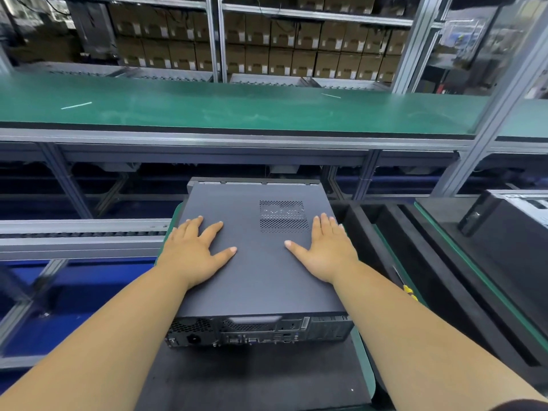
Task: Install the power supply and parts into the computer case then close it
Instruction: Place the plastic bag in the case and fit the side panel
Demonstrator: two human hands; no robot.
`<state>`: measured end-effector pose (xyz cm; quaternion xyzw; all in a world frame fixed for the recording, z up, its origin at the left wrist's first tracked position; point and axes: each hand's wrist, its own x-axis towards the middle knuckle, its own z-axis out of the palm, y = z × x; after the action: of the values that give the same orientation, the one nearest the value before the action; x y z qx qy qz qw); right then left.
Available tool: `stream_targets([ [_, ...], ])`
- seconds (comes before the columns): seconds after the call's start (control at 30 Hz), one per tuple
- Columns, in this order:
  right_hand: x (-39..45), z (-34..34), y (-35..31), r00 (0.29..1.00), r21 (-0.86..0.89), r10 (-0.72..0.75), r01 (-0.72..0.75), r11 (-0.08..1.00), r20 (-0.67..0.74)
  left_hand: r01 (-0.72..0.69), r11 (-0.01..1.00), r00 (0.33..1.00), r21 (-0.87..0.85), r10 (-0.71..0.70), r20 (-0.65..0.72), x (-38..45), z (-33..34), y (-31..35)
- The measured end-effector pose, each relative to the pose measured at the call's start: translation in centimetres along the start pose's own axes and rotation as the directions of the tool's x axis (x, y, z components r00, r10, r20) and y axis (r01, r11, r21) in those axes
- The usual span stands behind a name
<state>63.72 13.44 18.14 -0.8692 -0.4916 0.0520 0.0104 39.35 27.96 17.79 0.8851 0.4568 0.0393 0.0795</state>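
As the cover panel [255, 256] appears seated mid-frame, left hand [194, 252] and right hand [324, 252] rest flat, fingers spread wide, likely sliding it home.

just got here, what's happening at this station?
A person has both palms flat on the side panel of a black desktop computer case lying on its side, rear ports facing them. The left hand and right hand press with straight fingers. The panel is on. A yellow-handled screwdriver lies to the right.

Dark grey computer case [255, 262] lies flat under your fingers [207, 229], cover panel [258, 280] on, vent grille [284, 216] between both hands' fingers.
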Motion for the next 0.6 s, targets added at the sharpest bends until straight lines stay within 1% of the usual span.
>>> stream_targets([
  [0.2, 1.0, 0.4, 0.4, 0.999, -0.038, 0.01, -0.011, 0.999, -0.032, 0.007, 1.0, 1.0, -0.014, -0.007, 0.03, 0.8, 0.1, -0.1],
  [0.33, 1.3, 0.4, 0.2, 1.0, -0.016, 0.007, -0.008, 1.0, -0.028, 0.0, 1.0, 1.0, 0.017, 0.0, 0.01, 1.0, 0.2, 0.1],
  [0.37, 1.2, 0.3, 0.2, 0.998, -0.015, 0.015, -0.016, 1.0, -0.059, 0.014, 0.999, 1.0, 0.033, -0.014, -0.005, 1.0, 0.2, 0.2],
  [0.4, 1.1, 0.4, 0.3, 0.99, -0.022, 0.052, -0.055, 0.998, -0.129, 0.056, 0.998, 0.998, 0.04, -0.055, -0.024, 0.9, 0.2, 0.3],
  [0.43, 1.1, 0.4, 0.4, 0.965, -0.012, 0.137, -0.143, 0.99, -0.222, 0.133, 0.991, 0.991, 0.025, -0.132, -0.039, 0.8, 0.1, 0.2],
  [0.47, 1.1, 0.3, 0.6, 0.925, 0.048, 0.265, -0.262, 0.964, -0.273, 0.236, 0.971, 0.971, -0.033, -0.237, -0.039, 0.7, -0.2, 0.1],
  [0.5, 1.2, 0.2, 0.8, 0.888, 0.146, 0.394, -0.369, 0.918, -0.237, 0.343, 0.93, 0.937, -0.134, -0.348, -0.012, 0.7, -0.5, 0.0],
  [0.53, 1.4, 0.2, 0.9, 0.865, 0.237, 0.481, -0.442, 0.865, -0.144, 0.426, 0.872, 0.902, -0.242, -0.43, 0.037, 0.8, -0.8, -0.2],
  [0.57, 1.7, 0.3, 0.9, 0.857, 0.297, 0.513, -0.478, 0.826, -0.045, 0.468, 0.825, 0.88, -0.317, -0.466, 0.086, 1.1, -1.1, -0.3],
  [0.6, 2.1, 0.5, 0.9, 0.856, 0.326, 0.517, -0.491, 0.808, 0.01, 0.482, 0.796, 0.873, -0.365, -0.472, 0.123, 1.3, -1.3, -0.4],
])
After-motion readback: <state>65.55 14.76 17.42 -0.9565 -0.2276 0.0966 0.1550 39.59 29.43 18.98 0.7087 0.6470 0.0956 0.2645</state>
